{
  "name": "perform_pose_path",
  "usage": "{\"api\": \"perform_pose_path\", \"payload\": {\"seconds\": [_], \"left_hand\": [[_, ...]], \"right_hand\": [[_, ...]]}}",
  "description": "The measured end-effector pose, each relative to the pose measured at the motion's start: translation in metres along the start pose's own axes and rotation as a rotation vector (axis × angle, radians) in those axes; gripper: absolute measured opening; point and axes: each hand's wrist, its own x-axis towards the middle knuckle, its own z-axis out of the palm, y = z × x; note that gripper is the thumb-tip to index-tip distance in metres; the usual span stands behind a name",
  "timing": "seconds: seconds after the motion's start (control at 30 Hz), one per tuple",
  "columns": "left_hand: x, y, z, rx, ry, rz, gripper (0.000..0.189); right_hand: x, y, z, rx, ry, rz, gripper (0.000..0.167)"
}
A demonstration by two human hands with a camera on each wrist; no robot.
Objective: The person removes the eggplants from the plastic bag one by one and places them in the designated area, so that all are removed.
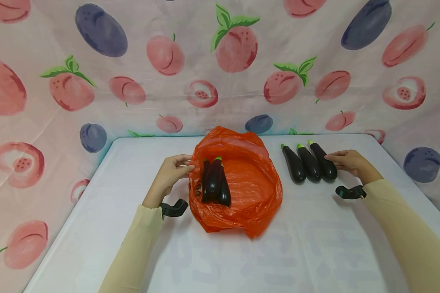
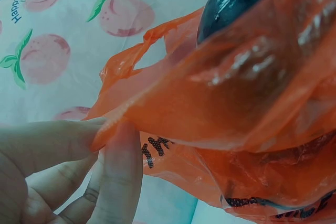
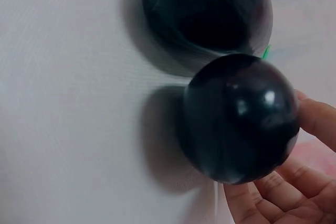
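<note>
Both forearms [image 1: 133, 248] reached forward, well apart, the left hand [image 1: 171, 173] pinching with its fingertips [image 2: 122, 156], the right hand [image 1: 352, 162] gripping with parted fingers [image 3: 318, 121].

Bag [image 1: 254, 187] mouth: open; entry passes over its right half. Inner eggplants [image 1: 214, 179] obstruct the left half; left grip [image 1: 173, 173] occupies the left rim. Outer eggplants [image 1: 309, 163]: narrow lane to the bag, minimal gaps within the row. Right grip [image 1: 352, 163] blocks the right flank. Near-side access crosses bare desk [image 1: 308, 236]. Backdrop [image 1: 201, 53] bounds the far side.
</note>
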Motion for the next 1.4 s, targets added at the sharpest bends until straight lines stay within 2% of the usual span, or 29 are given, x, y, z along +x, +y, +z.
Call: {"api": "perform_pose_path", "payload": {"seconds": [0.37, 1.03, 1.4], "left_hand": [[-0.002, -0.001, 0.0, -0.01, -0.009, 0.015, 0.035], [-0.001, -0.001, 0.0, -0.006, 0.003, 0.014, 0.034], [-0.002, 0.001, -0.001, 0.003, 0.003, 0.014, 0.034]], "right_hand": [[0.003, 0.007, 0.003, -0.086, 0.06, 0.032, 0.076], [-0.011, 0.009, -0.001, 0.096, -0.041, -0.061, 0.074], [-0.01, 0.014, -0.006, 0.096, -0.069, -0.106, 0.074]]}}
